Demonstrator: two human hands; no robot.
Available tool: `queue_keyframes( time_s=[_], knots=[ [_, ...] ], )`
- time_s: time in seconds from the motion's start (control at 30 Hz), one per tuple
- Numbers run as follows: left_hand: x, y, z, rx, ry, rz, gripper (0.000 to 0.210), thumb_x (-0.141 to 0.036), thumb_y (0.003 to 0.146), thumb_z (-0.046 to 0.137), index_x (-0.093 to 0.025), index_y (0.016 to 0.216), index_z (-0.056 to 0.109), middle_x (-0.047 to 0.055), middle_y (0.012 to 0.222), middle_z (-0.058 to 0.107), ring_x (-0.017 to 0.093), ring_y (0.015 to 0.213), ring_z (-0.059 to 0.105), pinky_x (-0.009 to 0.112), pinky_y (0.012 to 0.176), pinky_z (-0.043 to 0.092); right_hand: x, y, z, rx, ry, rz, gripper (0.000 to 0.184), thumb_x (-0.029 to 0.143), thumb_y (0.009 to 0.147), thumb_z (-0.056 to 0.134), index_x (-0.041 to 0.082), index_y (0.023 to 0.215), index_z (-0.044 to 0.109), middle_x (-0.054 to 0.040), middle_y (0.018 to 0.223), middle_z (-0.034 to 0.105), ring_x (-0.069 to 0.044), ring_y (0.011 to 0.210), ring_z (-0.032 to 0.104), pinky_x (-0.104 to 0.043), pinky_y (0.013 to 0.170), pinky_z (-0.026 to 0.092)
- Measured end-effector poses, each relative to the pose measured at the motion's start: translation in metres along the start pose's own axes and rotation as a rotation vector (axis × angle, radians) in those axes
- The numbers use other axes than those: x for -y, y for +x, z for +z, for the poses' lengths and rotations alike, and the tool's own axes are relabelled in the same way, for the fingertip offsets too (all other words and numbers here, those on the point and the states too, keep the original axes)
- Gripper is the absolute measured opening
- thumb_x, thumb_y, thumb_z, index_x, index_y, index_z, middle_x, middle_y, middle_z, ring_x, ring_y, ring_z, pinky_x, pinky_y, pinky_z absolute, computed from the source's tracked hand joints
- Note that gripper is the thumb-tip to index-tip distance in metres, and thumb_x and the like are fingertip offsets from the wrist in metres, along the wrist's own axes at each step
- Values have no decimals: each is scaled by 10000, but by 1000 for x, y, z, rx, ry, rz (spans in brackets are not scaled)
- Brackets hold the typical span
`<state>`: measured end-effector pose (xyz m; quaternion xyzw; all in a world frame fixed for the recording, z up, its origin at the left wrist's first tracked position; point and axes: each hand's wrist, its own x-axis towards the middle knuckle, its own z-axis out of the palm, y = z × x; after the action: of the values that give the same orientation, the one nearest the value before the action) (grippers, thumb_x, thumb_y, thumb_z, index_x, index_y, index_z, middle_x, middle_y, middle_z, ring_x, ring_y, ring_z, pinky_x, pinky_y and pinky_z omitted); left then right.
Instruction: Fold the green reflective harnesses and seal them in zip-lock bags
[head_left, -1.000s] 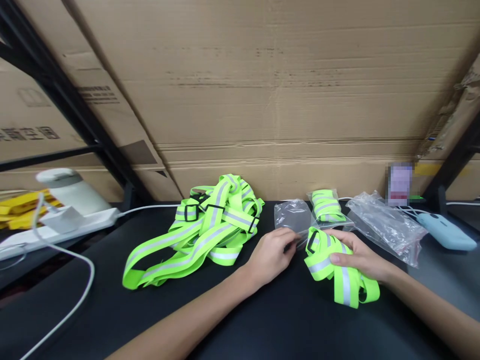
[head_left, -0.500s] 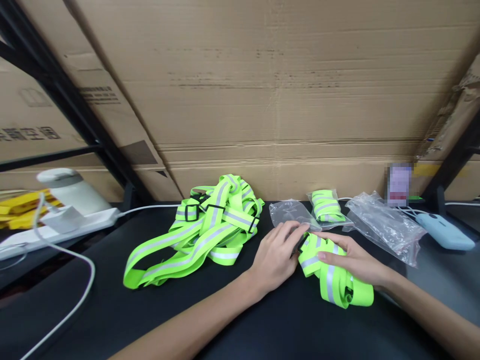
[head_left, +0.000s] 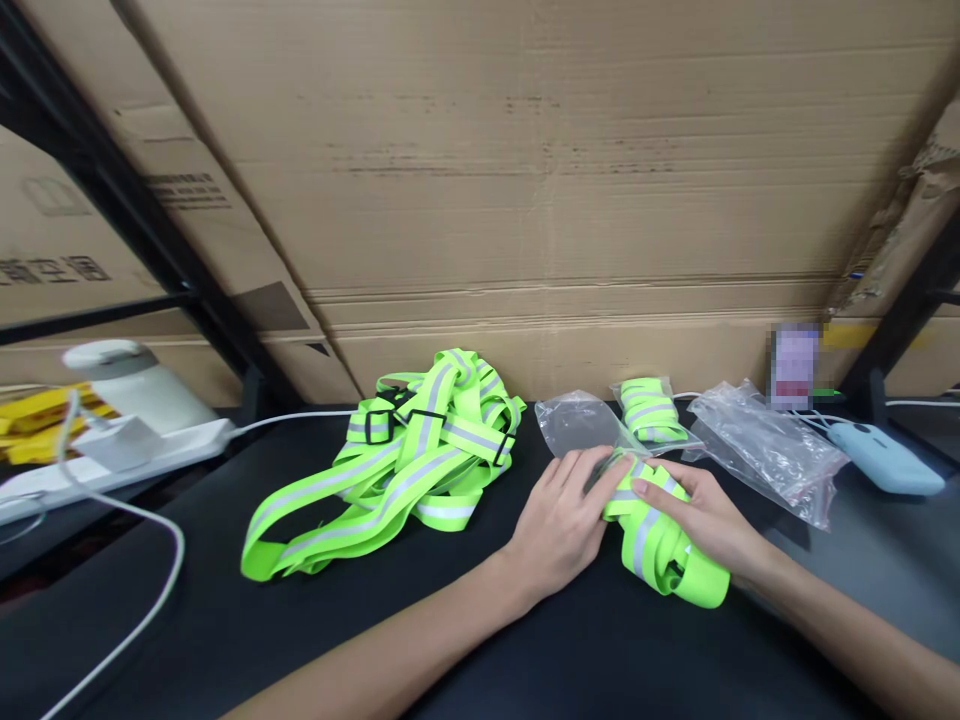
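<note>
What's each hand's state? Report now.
Left hand: at the clear plastic bag; grip cannot be told.
Right hand: closed, holding the neon-green, silver-striped strap bundle.

Large characters on left carton, unreadable, small print on cardboard beside it, blurred

Strap bundle neon green, silver-striped; loose straps same; tabletop black; cardboard brown.

Right fingers hold folded neon strap; left fingers at its end.
</note>
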<state>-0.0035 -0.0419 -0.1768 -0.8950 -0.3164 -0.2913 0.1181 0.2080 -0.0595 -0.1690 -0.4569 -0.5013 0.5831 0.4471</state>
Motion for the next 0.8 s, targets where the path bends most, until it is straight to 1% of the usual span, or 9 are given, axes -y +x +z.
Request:
queue_keyframes(
  time_s=[0.1,0.27,0.33,0.43,0.5,0.67,0.73,0.8],
  knots=[
    [-3,0,0,-16,47,35,567,-22,878,449,-150,1426,519,182,1332,616,329,1139,604,450,838,556,-1,0,2,-18,26,-11,480,451,743,881,224,1154,778,-39,965,795,-220,823,729,-313,745,557],
    [-7,0,2,-52,88,108,518,-55,960,430,-174,1457,520,177,1357,631,307,1157,617,438,893,545,-3,-1,5,-54,120,-1,563,560,751,849,210,1181,750,-61,1017,794,-246,868,745,-337,779,568],
    [-7,1,1,-84,79,119,473,-68,978,439,-161,1429,547,171,1373,638,302,1162,617,428,896,545,-5,-1,6,-72,156,-3,569,563,760,843,216,1199,736,-66,1053,793,-259,905,751,-349,805,576],
    [-6,4,-2,-145,68,125,419,-78,989,467,-139,1391,567,147,1365,669,303,1114,625,428,850,548,-9,1,8,-83,168,1,540,538,802,820,214,1222,716,-73,1078,792,-271,953,754,-347,819,580],
    [-5,5,-4,-179,35,137,410,-70,990,477,-128,1387,556,136,1323,699,288,1071,636,418,826,556,-11,1,9,-89,170,-2,537,526,816,811,210,1236,702,-80,1096,791,-281,987,753,-350,823,584],
    [-3,8,-5,-255,-134,222,403,-31,971,489,-97,1364,549,164,1179,726,247,1040,661,396,880,594,-13,0,11,-146,143,-29,628,560,804,802,201,1299,664,-100,1188,771,-331,1112,721,-421,919,587],
    [-2,9,-3,-268,-192,253,372,-19,956,516,-97,1314,576,168,1143,724,253,1034,661,397,867,603,-14,0,11,-161,105,-38,660,573,811,788,187,1328,648,-112,1207,765,-345,1140,710,-444,944,582],
    [-1,8,-1,-268,-274,236,349,-3,947,527,-122,1268,596,160,1155,720,255,1046,655,405,866,604,-15,1,9,-173,66,-54,681,571,823,777,188,1366,628,-117,1224,760,-353,1155,705,-454,937,589]
  ],
)
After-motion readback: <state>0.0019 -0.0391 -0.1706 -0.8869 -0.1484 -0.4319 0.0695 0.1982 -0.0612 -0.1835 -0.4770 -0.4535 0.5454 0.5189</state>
